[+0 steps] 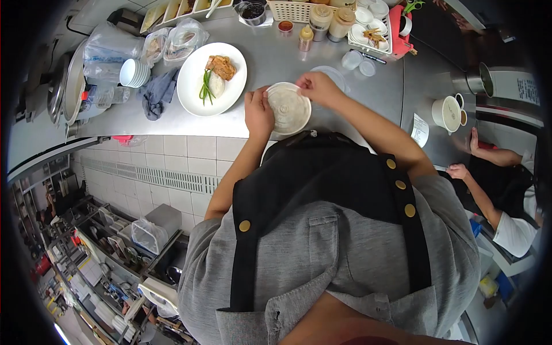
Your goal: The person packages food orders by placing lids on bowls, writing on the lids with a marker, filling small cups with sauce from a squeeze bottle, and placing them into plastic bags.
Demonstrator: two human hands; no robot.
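Two bare hands work a round, lidded container at the front edge of a steel counter, just right of a white plate of food. The left grip is clamped on the container's left side, fingers curled over the rim; the right grip is pinched together at the upper right of the rim. Whether the lid is being seated or eased up, an onlooker cannot tell.

Either way, the rim work calls for a firm, level left hold, with the right fingertips moving around the edge in short stages rather than forcing one spot. Squeezing the wall too hard could buckle it, and a tilt toward the wearer could spill whatever is inside. Setting the base squarely on the counter, back from the front edge, would steady it.

The lid faces up, toward the wearer's head. Its circular face has no long axis; the container's central axis appears roughly upright, though any slight lean is hard to judge.
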